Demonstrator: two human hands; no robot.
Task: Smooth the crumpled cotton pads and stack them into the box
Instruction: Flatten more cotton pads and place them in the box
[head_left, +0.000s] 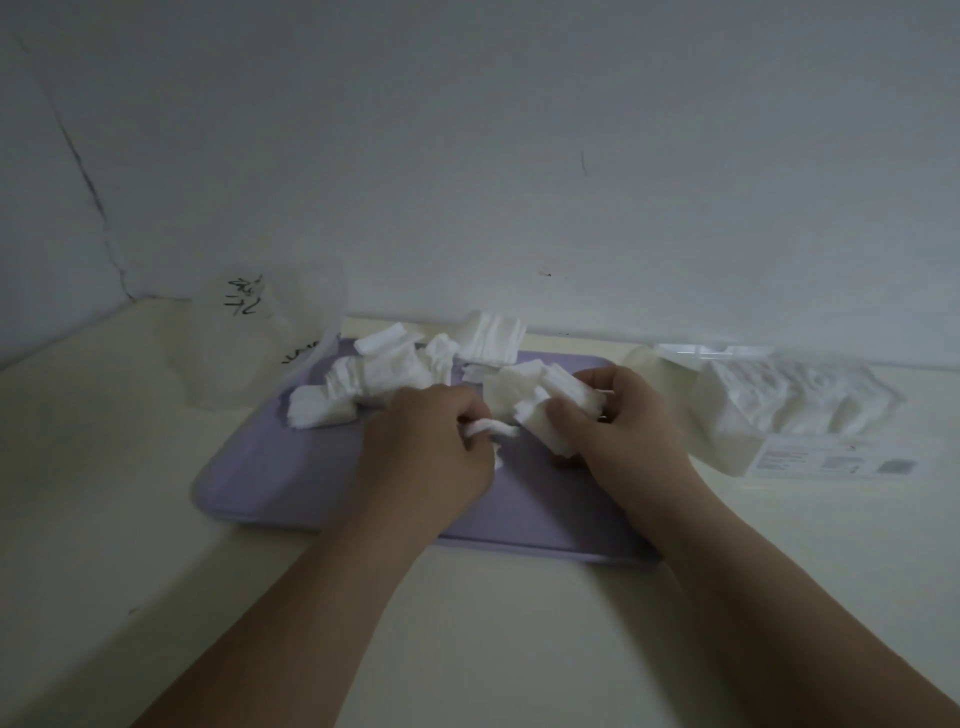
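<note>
Status: task under way, judged to be somewhere in its middle. The box (779, 415) lies on the table (519, 649) at the right, just beside the purple tray (270, 483). A white mass of pads shows through its clear wall, so part of the stacking appears done — how neatly they lie cannot be told.

Outstanding: a loose heap of cotton pads (363, 384) sits on the far part of the tray. Several are visibly folded or creased, and a few reach over the far rim. None of these is yet in the box.

In hand: the left hand (428, 447), fingers curled, pinches a twisted pad (491, 427) above the middle of the tray. The right hand (623, 431), fingers curled, grips a small bundle of pads (540, 402) with the thumb pressed on its near face. The two holdings touch or nearly touch — blur prevents a finer finding.

Also noted: a clear plastic bag (260, 338) with black marks, far left on the table.

Judgement: smoothing is the step in hand; most of the heap is left to flatten and stack
</note>
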